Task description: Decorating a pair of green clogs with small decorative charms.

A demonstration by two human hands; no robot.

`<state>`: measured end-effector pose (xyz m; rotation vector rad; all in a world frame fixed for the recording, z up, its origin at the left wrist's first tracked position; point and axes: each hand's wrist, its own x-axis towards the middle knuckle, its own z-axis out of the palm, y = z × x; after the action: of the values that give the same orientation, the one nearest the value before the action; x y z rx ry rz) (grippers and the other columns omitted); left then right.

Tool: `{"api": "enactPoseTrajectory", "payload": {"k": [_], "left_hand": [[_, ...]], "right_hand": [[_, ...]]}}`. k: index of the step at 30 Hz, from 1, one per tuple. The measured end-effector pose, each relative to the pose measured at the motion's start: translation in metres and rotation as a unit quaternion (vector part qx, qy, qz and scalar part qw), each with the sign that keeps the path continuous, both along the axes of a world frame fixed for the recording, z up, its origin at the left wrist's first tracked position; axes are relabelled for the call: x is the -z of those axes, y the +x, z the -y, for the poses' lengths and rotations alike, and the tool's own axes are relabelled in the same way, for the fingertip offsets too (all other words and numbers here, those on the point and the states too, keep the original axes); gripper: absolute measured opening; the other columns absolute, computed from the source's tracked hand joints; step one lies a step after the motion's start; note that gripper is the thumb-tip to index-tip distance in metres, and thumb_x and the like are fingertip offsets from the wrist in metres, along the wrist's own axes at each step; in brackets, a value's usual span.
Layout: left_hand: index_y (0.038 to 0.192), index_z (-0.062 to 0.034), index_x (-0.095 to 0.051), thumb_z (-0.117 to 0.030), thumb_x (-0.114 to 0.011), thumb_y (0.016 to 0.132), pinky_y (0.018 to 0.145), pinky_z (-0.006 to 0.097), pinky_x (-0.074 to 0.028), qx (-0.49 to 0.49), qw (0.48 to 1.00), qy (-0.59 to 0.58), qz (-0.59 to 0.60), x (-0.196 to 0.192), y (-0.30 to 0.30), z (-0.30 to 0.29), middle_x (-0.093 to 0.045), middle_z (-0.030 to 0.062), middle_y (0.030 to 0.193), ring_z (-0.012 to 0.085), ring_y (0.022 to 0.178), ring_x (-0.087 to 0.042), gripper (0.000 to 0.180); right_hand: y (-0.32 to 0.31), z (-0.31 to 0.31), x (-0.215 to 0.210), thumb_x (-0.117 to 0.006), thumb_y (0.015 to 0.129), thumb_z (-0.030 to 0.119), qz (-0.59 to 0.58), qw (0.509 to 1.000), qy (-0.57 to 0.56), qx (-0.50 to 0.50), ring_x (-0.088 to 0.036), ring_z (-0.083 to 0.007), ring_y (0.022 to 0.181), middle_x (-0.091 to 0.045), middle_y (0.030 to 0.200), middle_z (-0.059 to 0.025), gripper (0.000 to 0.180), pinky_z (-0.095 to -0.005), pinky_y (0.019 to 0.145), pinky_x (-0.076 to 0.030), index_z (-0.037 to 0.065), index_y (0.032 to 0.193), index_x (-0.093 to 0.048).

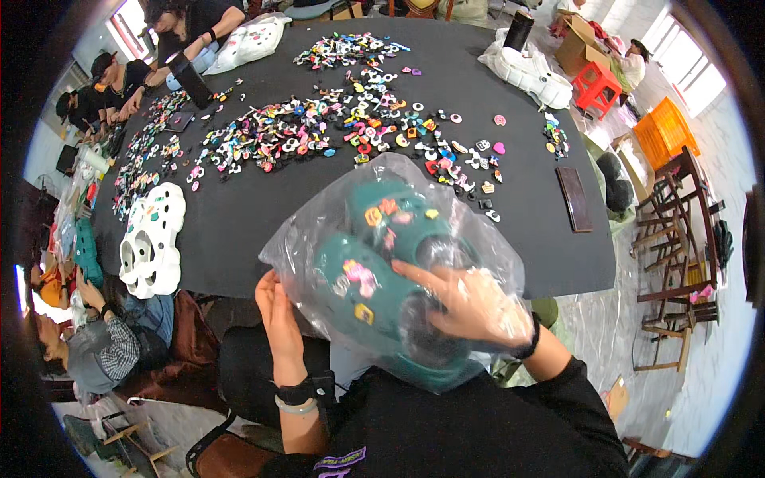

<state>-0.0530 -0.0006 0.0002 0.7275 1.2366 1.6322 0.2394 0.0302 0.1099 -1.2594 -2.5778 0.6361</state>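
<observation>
A clear plastic bag [498,239] surrounds a pair of dark green clogs [327,279] in front of my chest, just over the table's near edge. Small colourful charms sit on the clogs' toes. My right hand [478,307] reaches into the bag from the right, one finger stretched along a clog and the others curled at the shoe's opening. At the bag's left corner, my left hand [279,327] pinches the plastic, its fingertips partly behind it.
Heaps of loose charms [279,131] spread over the black table [239,231]. White clogs [151,239] lie at left, a bagged white pair [542,80] at far right. A dark flat case [574,199] rests near the right edge. Several people work along the left side.
</observation>
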Motion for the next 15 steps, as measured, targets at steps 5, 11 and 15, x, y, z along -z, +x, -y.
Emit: {"api": "enactPoseTrajectory", "payload": {"k": [5, 11, 15], "left_hand": [[0.141, -0.0052, -0.029, -0.020, -0.054, 0.096, 0.103, 0.033, -0.035, 0.119, 0.990, 0.018, -0.078, -0.004, -0.013, -0.023, -0.042, 0.0116, 0.135, 0.0214, 0.123, -0.044, 0.053], [0.145, -0.0040, -0.023, -0.020, -0.065, 0.089, 0.094, 0.036, -0.045, 0.284, 0.954, -0.064, 0.076, -0.024, 0.010, -0.073, -0.044, 0.0146, 0.135, 0.0228, 0.111, -0.054, 0.072], [0.128, 0.0011, -0.048, -0.007, -0.064, 0.087, 0.086, 0.034, -0.050, 0.360, 0.929, -0.035, -0.077, -0.016, 0.013, -0.085, -0.058, 0.0128, 0.120, 0.0191, 0.103, -0.059, 0.046]], "right_hand": [[0.024, 0.031, -0.003, -0.067, 0.075, 0.016, 0.031, 0.998, 0.010, -0.048, -0.058, -0.0291, 0.056, -0.056, 0.069, -0.0090, 0.073, -0.0396, 0.052, -0.047, 0.016, 0.143, -0.038], [0.023, 0.035, 0.001, -0.067, 0.070, 0.015, 0.021, 0.995, 0.052, -0.078, -0.057, -0.0253, 0.053, -0.055, 0.069, -0.0059, 0.077, -0.0368, 0.050, -0.047, 0.016, 0.142, -0.039], [0.029, 0.039, -0.006, -0.066, 0.068, 0.013, 0.013, 0.993, 0.055, -0.107, -0.057, -0.0238, 0.052, -0.055, 0.070, -0.0045, 0.077, -0.0367, 0.048, -0.046, 0.014, 0.141, -0.041]]}}
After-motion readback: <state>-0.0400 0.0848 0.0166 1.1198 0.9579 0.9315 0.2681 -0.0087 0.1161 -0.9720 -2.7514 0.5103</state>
